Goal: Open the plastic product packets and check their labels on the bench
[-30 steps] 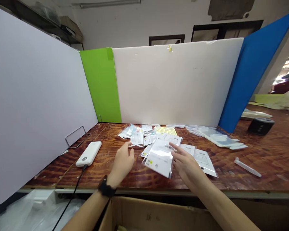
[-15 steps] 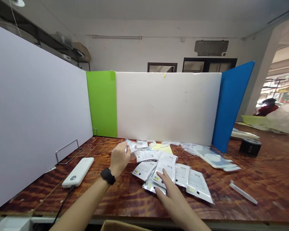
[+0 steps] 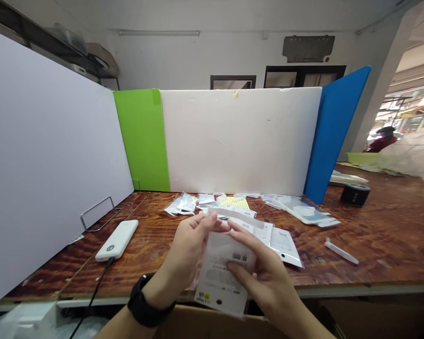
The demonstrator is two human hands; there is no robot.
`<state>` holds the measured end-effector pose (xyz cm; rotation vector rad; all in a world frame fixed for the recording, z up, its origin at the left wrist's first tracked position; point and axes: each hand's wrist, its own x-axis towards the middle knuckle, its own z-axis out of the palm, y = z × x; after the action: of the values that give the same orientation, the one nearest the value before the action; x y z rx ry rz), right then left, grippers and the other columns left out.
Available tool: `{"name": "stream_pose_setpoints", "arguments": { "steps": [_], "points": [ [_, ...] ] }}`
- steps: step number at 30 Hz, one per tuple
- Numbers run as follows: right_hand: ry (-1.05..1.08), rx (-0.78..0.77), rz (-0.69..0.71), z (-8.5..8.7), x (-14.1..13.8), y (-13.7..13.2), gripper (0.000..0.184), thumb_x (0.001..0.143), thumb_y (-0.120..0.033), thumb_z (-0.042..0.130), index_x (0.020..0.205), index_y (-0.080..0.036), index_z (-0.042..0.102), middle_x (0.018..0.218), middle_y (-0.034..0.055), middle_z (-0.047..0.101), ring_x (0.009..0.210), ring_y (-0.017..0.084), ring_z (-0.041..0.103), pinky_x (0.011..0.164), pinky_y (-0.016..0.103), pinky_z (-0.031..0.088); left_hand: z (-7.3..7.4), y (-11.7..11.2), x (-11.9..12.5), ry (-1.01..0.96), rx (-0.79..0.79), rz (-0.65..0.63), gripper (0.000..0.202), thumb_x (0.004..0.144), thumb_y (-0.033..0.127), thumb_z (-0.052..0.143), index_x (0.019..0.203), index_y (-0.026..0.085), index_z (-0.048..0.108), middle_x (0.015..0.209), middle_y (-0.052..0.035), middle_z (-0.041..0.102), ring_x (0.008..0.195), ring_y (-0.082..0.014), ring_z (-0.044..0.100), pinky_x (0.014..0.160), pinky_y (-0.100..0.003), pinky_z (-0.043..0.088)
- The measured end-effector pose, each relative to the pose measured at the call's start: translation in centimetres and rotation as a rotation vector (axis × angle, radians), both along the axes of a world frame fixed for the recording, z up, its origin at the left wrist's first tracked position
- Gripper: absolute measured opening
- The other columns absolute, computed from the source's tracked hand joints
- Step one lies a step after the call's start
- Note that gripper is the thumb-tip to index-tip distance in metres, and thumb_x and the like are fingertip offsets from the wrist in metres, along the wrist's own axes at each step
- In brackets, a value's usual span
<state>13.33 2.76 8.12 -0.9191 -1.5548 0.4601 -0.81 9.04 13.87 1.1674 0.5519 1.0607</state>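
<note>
A flat white printed packet (image 3: pixel 221 280) with a barcode, a yellow mark and a black dot is held tilted in front of the table edge. My right hand (image 3: pixel 265 266) grips it from the right, thumb across its printed face. At its upper left edge my left hand (image 3: pixel 187 245) is closed, thumb and fingers pinching near the clear top flap. What lies behind the packet in my left fingers is hidden. More similar packets (image 3: pixel 285 245) lie spread on the table just beyond my hands, partly covered by them.
Small clear bags (image 3: pixel 182 205) and a yellow-dotted sheet (image 3: pixel 235 202) lie at the back. Clear sleeves (image 3: pixel 300 209) and a white plastic strip (image 3: pixel 341 251) are to the right. A white power bank (image 3: pixel 117 240) with a cable lies left. Boards (image 3: pixel 240 141) enclose the table's back.
My left hand came back from the small bags to meet my right hand. A packet has been lifted off the pile toward me, and both hands now hold it.
</note>
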Motion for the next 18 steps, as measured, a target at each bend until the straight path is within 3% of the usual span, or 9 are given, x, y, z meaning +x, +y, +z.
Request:
{"name": "stream_pose_setpoints", "arguments": {
  "steps": [4, 9, 12, 15, 17, 18],
  "points": [
    [0.210, -0.102, -0.008, 0.4, -0.2, -0.4, 0.039, 0.083, -0.025, 0.064, 0.120, -0.036, 0.055, 0.137, 0.0041, 0.053, 0.120, 0.026, 0.055, 0.097, 0.044, 0.049, -1.4, -0.2, -0.8, -0.118, -0.039, -0.239, 0.028, 0.073, 0.035, 0.074, 0.092, 0.014, 0.073, 0.081, -0.0077, 0.073, 0.066, -0.0150, 0.065, 0.061, -0.025, 0.052],
    [0.204, -0.127, 0.027, 0.8, -0.4, -0.1, 0.026, 0.078, -0.023, 0.069, 0.101, -0.030, 0.062, 0.128, 0.0043, 0.059, 0.121, 0.026, 0.053, 0.097, 0.043, 0.049, -2.2, -0.3, -0.9, -0.112, -0.037, -0.115, 0.017, 0.074, 0.028, 0.073, 0.085, 0.014, 0.074, 0.083, -0.0068, 0.073, 0.068, -0.0127, 0.063, 0.063, -0.022, 0.051],
    [0.107, -0.087, 0.013, 0.9, -0.2, 0.1, 0.025, 0.079, -0.021, 0.067, 0.103, -0.027, 0.062, 0.124, 0.0072, 0.062, 0.118, 0.027, 0.057, 0.093, 0.043, 0.052, -2.3, -0.1, -0.8, -0.097, -0.041, -0.069, 0.017, 0.073, 0.028, 0.073, 0.082, 0.013, 0.074, 0.084, -0.0076, 0.074, 0.069, -0.0139, 0.063, 0.064, -0.023, 0.051],
    [-0.150, 0.167, -0.327, 1.2, 0.0, -0.4, 0.028, 0.081, -0.018, 0.063, 0.108, -0.023, 0.064, 0.128, 0.0126, 0.055, 0.121, 0.031, 0.051, 0.092, 0.049, 0.051, -2.2, -0.1, -1.0, -0.036, -0.001, -0.018, 0.015, 0.077, 0.030, 0.069, 0.083, 0.016, 0.072, 0.084, -0.0066, 0.073, 0.068, -0.0154, 0.063, 0.064, -0.026, 0.051],
    [-0.294, 0.446, -0.566, 1.5, 0.0, -1.1, 0.030, 0.079, -0.010, 0.063, 0.107, -0.020, 0.064, 0.127, 0.0141, 0.053, 0.119, 0.029, 0.052, 0.092, 0.047, 0.050, -2.1, -0.7, -1.2, 0.115, 0.162, 0.061, 0.015, 0.083, 0.030, 0.062, 0.084, 0.018, 0.071, 0.086, -0.0055, 0.073, 0.072, -0.0165, 0.063, 0.066, -0.026, 0.050],
    [-0.342, 0.548, -0.606, 1.8, -0.1, -1.5, 0.032, 0.078, -0.006, 0.063, 0.107, -0.019, 0.064, 0.120, 0.0135, 0.056, 0.113, 0.026, 0.055, 0.090, 0.042, 0.051, -2.1, -1.2, -1.3, 0.219, 0.285, 0.092, 0.016, 0.085, 0.029, 0.058, 0.085, 0.020, 0.071, 0.086, -0.0047, 0.073, 0.075, -0.0168, 0.064, 0.067, -0.026, 0.049]
  ]
}}
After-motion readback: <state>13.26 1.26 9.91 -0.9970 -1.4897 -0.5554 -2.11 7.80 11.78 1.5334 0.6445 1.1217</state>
